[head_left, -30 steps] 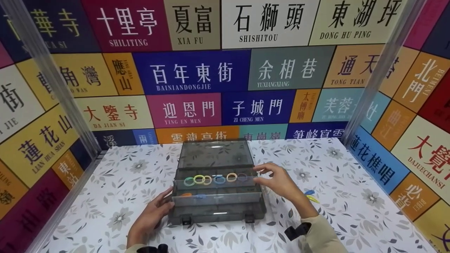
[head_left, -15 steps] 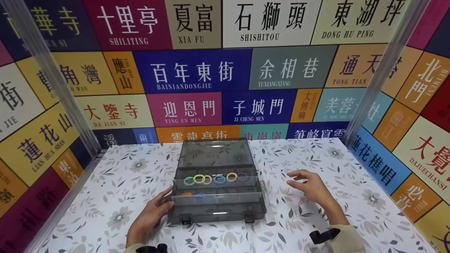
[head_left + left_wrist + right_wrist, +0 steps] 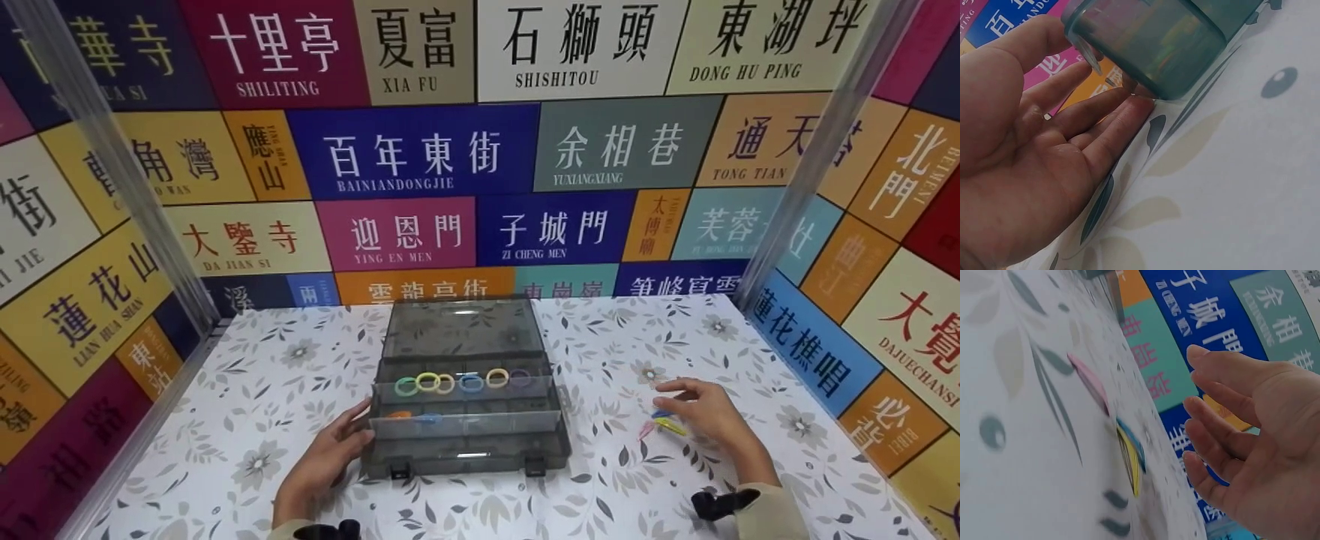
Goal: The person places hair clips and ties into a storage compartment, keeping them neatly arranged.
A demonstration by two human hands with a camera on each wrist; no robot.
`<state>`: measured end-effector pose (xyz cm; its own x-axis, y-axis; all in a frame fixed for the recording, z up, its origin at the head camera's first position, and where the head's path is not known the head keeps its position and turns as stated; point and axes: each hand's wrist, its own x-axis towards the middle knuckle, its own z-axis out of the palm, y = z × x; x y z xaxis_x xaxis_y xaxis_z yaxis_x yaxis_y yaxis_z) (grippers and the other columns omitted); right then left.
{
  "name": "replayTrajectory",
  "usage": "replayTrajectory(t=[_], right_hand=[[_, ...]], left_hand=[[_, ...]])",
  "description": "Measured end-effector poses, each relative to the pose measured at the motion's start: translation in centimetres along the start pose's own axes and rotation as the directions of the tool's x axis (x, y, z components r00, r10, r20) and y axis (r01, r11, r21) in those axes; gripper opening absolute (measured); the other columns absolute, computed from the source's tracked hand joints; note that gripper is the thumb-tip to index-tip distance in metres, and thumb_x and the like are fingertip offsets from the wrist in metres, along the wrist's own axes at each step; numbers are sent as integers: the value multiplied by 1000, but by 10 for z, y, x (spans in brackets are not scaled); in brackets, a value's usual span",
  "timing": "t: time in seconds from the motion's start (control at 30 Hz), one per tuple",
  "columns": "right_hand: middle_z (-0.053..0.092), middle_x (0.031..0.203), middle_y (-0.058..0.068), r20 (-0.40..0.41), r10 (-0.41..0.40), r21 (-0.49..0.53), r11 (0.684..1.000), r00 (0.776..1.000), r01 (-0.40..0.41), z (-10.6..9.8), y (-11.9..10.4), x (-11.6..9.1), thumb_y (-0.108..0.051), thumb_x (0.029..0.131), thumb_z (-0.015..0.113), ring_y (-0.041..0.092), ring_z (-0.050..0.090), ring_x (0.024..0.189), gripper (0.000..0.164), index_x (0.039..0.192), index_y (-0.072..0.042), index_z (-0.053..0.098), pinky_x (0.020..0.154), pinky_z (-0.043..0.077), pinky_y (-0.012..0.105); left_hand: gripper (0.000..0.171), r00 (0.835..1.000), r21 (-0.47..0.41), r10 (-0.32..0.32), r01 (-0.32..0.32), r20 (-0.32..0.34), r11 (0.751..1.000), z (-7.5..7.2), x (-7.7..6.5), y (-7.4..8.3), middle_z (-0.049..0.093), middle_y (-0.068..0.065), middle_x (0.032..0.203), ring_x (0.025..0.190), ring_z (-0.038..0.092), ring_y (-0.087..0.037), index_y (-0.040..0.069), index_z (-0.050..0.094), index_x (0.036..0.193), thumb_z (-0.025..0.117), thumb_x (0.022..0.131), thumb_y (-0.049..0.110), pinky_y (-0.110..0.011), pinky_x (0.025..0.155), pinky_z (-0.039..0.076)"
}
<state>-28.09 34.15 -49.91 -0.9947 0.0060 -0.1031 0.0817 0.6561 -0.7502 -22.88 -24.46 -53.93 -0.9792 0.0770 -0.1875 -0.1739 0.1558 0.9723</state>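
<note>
A dark translucent compartment box (image 3: 469, 457) stands on the table with its lid (image 3: 461, 330) raised. Several coloured hair ties (image 3: 472, 383) lie in its back row. An orange clip (image 3: 398, 415) and a blue piece (image 3: 430, 419) lie in the row before it. My left hand (image 3: 324, 459) touches the box's left side with extended fingers, also seen in the left wrist view. To the right, my right hand (image 3: 712, 416) hovers, holding nothing, over a yellow hair clip (image 3: 1130, 458), a blue hair clip (image 3: 1134, 441) and a pink hair clip (image 3: 1090, 383).
The table is covered with a white floral cloth (image 3: 247, 397). Walls of colourful place-name signs (image 3: 405, 154) enclose its back and sides, with clear strips (image 3: 787, 172) at the corners. Two black latches (image 3: 535, 466) jut from the box's front edge.
From the box's right edge, my right hand has moved right to the clips on the table. My left hand has stayed against the box.
</note>
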Motion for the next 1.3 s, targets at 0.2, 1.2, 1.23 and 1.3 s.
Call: replayTrajectory(t=[0.2,1.2,1.23,1.3], right_hand=[[67,113,11,45,73,30,997,996,-74,-8,21,2,-46,86,76,17,53,80,58,129,-9,67,60,42,29],[70,97,4,54,48,-37,998,997,-46,-2,37,-1,-27,80,85,15,61,85,33,103,-6,74,75,50,26],[71,97,4,47,52,-39,998,998,-50,-2,37,-1,-27,79,85,14,62,86,32,102,-7,75,75,50,26],[70,97,4,41,56,-45,998,998,-54,-2,37,-1,-27,79,85,15,62,86,31,100,-7,74,75,50,26]], left_hand=[[63,1000,-9,3,-3,-20,1000,-1,-1,-1,36,-24,159,146,38,-41,17,36,157,62,99,20,-56,113,43],[65,1000,-21,10,-9,15,1000,0,-3,2,34,-27,159,147,37,-42,15,32,158,61,100,21,-57,117,37],[65,1000,-21,9,-9,17,1000,0,-3,2,34,-26,159,147,36,-42,15,32,158,61,100,21,-57,118,37],[65,1000,-23,12,-11,18,1000,0,-3,2,34,-27,159,147,36,-42,15,32,158,60,100,21,-57,118,38]])
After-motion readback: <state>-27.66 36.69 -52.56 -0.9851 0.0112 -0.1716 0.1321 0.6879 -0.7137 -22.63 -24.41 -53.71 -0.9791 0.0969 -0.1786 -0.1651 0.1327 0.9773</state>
